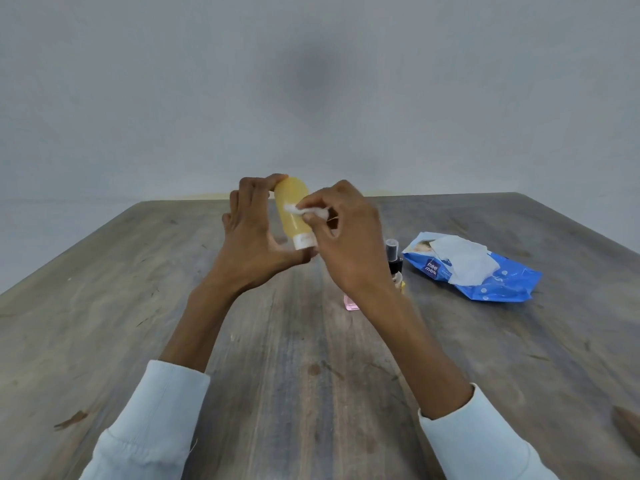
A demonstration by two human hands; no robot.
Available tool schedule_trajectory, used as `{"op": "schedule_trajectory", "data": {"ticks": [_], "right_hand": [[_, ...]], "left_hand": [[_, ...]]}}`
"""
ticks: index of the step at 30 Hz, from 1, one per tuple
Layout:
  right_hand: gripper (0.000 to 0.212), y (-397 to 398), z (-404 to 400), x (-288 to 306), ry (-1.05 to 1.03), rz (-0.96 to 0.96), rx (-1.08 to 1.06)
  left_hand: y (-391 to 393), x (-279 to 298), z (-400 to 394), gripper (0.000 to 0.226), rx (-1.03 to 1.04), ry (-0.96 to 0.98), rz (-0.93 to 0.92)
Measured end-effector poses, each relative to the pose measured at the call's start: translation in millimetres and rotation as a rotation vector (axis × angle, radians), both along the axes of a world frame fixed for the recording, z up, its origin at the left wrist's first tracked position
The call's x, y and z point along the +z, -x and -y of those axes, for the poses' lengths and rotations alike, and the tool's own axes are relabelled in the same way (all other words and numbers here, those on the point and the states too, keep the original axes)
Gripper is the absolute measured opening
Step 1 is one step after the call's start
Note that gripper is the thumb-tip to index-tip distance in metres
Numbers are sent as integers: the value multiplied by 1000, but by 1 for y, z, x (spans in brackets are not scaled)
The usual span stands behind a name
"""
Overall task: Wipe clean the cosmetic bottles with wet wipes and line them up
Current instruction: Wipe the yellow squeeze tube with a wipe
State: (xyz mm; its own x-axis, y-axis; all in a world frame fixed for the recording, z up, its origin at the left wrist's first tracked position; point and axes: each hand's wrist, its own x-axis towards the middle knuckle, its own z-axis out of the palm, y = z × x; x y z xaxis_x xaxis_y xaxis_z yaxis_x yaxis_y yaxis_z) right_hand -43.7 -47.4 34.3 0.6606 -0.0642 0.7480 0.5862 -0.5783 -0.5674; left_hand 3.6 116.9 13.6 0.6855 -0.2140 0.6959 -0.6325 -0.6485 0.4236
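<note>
A yellow bottle (293,213) with a white cap at its lower end is held up above the table, tilted, with my left hand (254,237) gripping it between fingertips on top and thumb at the cap. My right hand (346,233) pinches a small crumpled white wet wipe (306,210) and presses it against the bottle's side. Behind my right wrist stand a dark spray bottle (393,254) with a clear cap and a pink bottle (350,303), both partly hidden.
A blue wet-wipe pack (491,282) lies open at the right of the grey wooden table (304,358), with a white wipe sticking out of it. A plain grey wall rises behind the table's far edge.
</note>
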Motion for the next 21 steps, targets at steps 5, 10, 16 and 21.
{"op": "schedule_trajectory", "data": {"ticks": [5, 10, 16, 21], "right_hand": [[6, 7, 16, 15, -420, -13, 4], [12, 7, 13, 15, -319, -49, 65], [18, 3, 12, 10, -77, 35, 52], [18, 0, 12, 7, 0, 43, 40]], "left_hand": [[9, 9, 3, 106, -252, 228, -218], [14, 7, 12, 104, -335, 186, -276], [10, 4, 7, 101, -220, 22, -117], [9, 3, 7, 114, -263, 50, -158]]}}
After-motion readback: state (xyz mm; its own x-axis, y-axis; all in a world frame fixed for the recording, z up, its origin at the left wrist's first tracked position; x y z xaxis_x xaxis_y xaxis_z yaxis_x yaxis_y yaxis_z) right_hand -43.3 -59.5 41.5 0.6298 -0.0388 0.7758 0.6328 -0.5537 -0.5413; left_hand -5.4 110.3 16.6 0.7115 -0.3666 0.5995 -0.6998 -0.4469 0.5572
